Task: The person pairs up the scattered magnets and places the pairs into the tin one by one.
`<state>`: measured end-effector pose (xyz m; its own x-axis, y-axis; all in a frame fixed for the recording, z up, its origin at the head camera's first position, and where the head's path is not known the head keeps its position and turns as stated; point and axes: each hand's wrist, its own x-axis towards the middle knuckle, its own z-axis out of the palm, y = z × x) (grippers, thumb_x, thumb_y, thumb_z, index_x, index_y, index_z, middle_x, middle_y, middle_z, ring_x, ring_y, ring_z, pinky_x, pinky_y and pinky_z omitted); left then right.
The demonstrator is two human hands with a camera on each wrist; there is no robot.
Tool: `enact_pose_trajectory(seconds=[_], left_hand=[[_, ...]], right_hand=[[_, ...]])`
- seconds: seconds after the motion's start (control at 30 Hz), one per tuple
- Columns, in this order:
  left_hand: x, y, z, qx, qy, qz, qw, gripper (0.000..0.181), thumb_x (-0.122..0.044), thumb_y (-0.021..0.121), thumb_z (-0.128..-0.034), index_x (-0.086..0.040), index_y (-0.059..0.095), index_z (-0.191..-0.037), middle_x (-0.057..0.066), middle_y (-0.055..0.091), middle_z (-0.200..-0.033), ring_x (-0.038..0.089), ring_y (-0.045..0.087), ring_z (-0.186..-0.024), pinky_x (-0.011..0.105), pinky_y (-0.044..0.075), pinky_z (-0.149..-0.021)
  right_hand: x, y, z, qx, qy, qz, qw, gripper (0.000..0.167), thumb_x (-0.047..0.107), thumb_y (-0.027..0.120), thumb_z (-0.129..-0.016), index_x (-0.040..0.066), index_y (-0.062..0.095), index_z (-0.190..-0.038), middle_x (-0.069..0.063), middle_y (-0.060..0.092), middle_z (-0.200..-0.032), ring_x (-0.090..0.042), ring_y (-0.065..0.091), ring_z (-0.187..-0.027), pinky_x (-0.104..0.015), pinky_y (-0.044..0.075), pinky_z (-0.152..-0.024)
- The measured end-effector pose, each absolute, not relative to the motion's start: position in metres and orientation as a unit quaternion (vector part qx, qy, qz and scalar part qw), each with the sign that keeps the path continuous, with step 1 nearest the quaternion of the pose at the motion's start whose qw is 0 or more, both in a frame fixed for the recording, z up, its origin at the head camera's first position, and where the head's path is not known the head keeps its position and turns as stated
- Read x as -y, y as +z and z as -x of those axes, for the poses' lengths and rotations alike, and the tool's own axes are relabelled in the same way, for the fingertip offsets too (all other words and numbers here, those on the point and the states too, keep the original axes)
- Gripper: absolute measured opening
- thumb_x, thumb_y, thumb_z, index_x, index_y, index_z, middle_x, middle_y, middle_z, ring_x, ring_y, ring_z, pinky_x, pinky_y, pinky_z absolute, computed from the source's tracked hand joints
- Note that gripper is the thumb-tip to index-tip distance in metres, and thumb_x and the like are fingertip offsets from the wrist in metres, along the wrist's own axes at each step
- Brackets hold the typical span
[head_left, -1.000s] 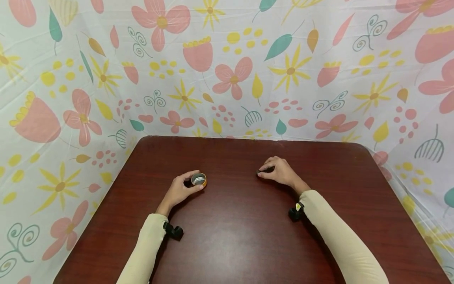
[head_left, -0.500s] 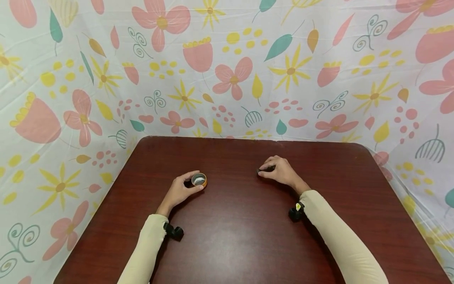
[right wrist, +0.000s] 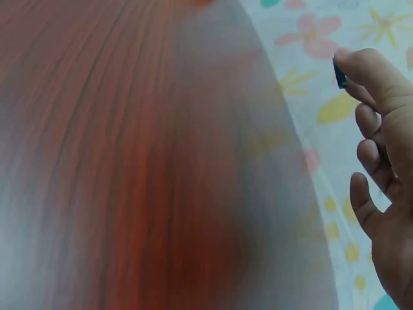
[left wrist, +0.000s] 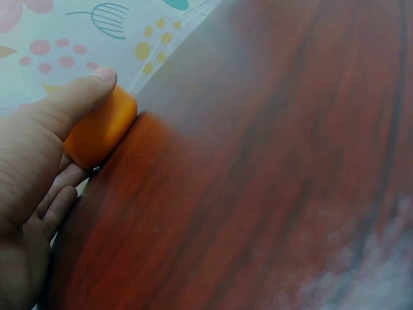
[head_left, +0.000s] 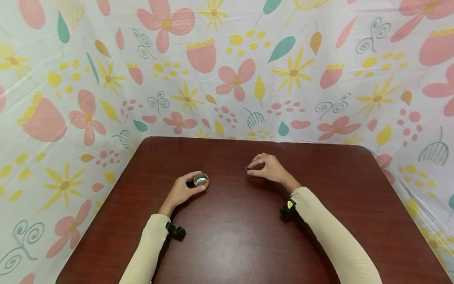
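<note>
A small round orange tin (head_left: 201, 180) with a silvery inside stands on the brown table, its open top facing up. My left hand (head_left: 180, 192) grips it between thumb and fingers from the left side. In the left wrist view the thumb lies across the smooth orange wall of the tin (left wrist: 106, 132). Farther right, my right hand (head_left: 271, 169) pinches a small dark flat piece (head_left: 246, 169) between thumb and finger. The right wrist view shows that dark piece (right wrist: 339, 74) edge-on at the fingertips, too small to tell its kind.
The dark reddish-brown table (head_left: 220, 221) has a glossy top and rounded far corners. A white cloth with flowers and leaves (head_left: 234, 79) hangs behind it and along both sides. Black wrist cameras sit at the left (head_left: 175, 231) and right sleeves.
My right hand has moved left with the dark piece, nearer to the tin. The left hand keeps hold of the tin in place. The head view has shifted slightly.
</note>
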<state>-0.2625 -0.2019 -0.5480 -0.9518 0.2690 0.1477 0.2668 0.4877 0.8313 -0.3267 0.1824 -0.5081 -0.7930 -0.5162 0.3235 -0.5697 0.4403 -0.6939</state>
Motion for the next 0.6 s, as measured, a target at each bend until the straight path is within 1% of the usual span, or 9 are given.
enact_pose_trajectory(seconds=[0.2,0.37,0.5,0.6], left_hand=[[0.201,-0.548,0.263,-0.862,0.483,-0.153,0.007,0.066,-0.039,0.084,-0.0856,-0.018,0.061,-0.144,-0.001,0.065,-0.134,0.023,0.059,-0.118,0.05,0.049,-0.1],[0.202,-0.548,0.262,-0.86,0.487,-0.154,0.007,0.065,-0.037,0.084,-0.0861,-0.018,0.061,-0.144,-0.001,0.065,-0.135,0.024,0.059,-0.119,0.05,0.048,-0.101],[0.202,-0.548,0.262,-0.856,0.492,-0.157,0.006,0.066,-0.036,0.084,-0.0867,-0.016,0.06,-0.145,0.0,0.064,-0.137,0.025,0.06,-0.12,0.051,0.048,-0.102],[0.202,-0.548,0.263,-0.856,0.493,-0.156,0.007,0.066,-0.037,0.084,-0.0867,-0.016,0.06,-0.145,0.0,0.064,-0.137,0.025,0.06,-0.121,0.051,0.048,-0.103]], right_hand=[[-0.147,-0.497,0.328,0.833,0.43,-0.348,-0.003,0.014,0.029,0.087,-0.084,0.023,0.084,-0.096,0.005,0.072,-0.103,-0.016,0.061,-0.102,-0.042,0.052,-0.087],[-0.114,-0.494,0.331,0.821,0.432,-0.373,-0.016,0.013,0.03,0.087,-0.084,0.024,0.084,-0.095,0.007,0.072,-0.103,-0.016,0.061,-0.103,-0.042,0.052,-0.09],[-0.09,-0.496,0.334,0.815,0.429,-0.388,-0.024,0.012,0.029,0.086,-0.085,0.023,0.085,-0.095,0.008,0.072,-0.101,-0.013,0.061,-0.1,-0.04,0.052,-0.088],[-0.074,-0.499,0.334,0.811,0.432,-0.394,-0.032,0.013,0.027,0.086,-0.086,0.021,0.085,-0.097,0.007,0.073,-0.101,-0.014,0.061,-0.099,-0.04,0.053,-0.087]])
